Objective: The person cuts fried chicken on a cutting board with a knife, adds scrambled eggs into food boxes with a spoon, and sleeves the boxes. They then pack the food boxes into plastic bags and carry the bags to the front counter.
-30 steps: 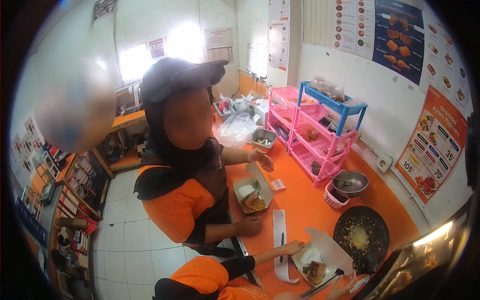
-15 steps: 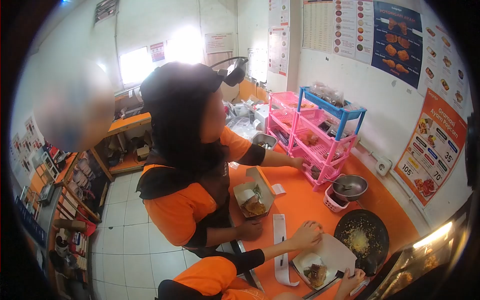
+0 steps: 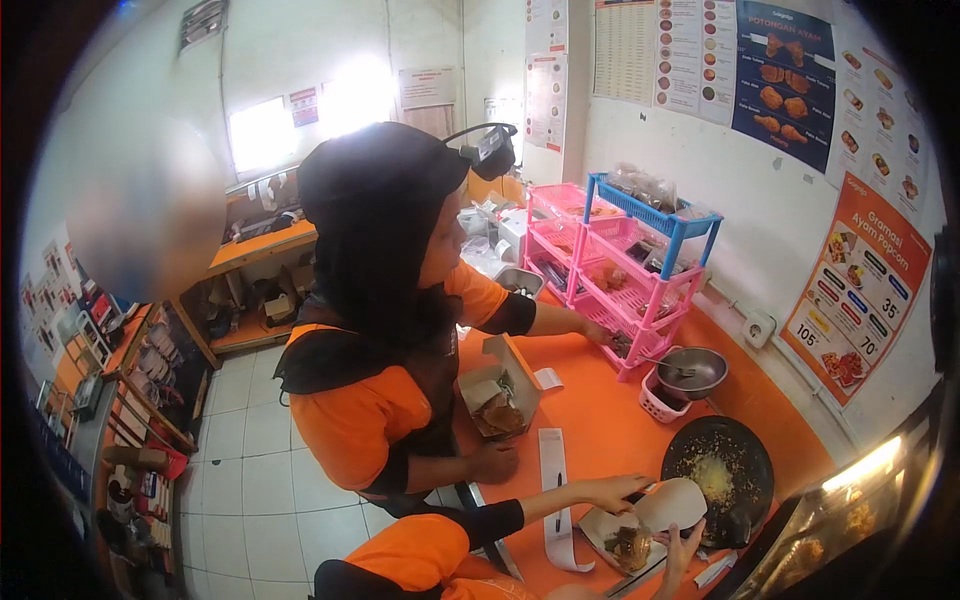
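Note:
An open paper food box (image 3: 592, 527) lies at the lower right of the table, with a browned piece of food (image 3: 629, 548), perhaps fried chicken, inside. Over its far side a pale rounded flap (image 3: 672, 506), apparently the box's lid, bends upward. My left hand (image 3: 612, 492) reaches across above the box, its fingers closed at the flap's edge around something dark that I cannot make out. My right hand (image 3: 682, 552) has its fingers curled on the flap's near edge. A black pan (image 3: 748, 468) with yellowish crumbs stands just beyond the flap.
A co-worker (image 3: 370, 390) stands at the left, one hand at the pink rack (image 3: 645, 290). Near that person is another open box (image 3: 490, 425) with food. A paper strip (image 3: 553, 455) with a pen (image 3: 559, 490), a metal bowl (image 3: 692, 372) and a lit glass case (image 3: 850, 520) surround my hands.
My left hand has moved down to the flap, with something dark now at its fingers. My right hand has shifted slightly left and up. The flap looks more bent and rounded.

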Available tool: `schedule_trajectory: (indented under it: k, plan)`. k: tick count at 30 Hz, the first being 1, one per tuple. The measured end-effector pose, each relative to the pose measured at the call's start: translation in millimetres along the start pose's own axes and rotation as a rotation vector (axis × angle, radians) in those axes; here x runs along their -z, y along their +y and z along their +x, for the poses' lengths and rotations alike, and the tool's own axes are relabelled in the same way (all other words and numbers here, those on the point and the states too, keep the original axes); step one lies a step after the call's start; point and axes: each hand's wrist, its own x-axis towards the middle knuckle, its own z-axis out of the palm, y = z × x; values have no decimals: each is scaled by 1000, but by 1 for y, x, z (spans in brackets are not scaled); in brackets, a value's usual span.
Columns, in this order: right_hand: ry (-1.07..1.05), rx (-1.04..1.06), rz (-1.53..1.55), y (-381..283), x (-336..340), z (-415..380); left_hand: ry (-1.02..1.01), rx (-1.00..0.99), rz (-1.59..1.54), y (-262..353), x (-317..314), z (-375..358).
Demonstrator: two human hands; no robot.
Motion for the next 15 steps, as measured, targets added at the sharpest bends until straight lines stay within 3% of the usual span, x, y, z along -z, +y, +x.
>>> schedule_trajectory:
  k: [1, 4, 5, 7, 10, 14, 15]
  plan:
    - [-2, 2, 1, -1, -4, 0, -59, 160, -200, 10, 7, -1]
    - [47, 55, -60, 3, -11, 2, 43, 171, -418, -16, -2, 5]
    - [58, 91, -64, 7, -12, 5, 43, 171, -417, -20, -5, 6]
    - [71, 126, -70, 11, -10, 7, 258, 126, -379, -27, -12, 10]
    - [96, 63, -95, 6, -14, 8, 333, 169, -381, -28, -19, 14]
    - [109, 142, -235, 6, -12, 10, 375, 227, -413, -19, -18, 15]
    - [81, 204, -338, 8, -8, 11, 369, 277, -131, 10, -6, 8]
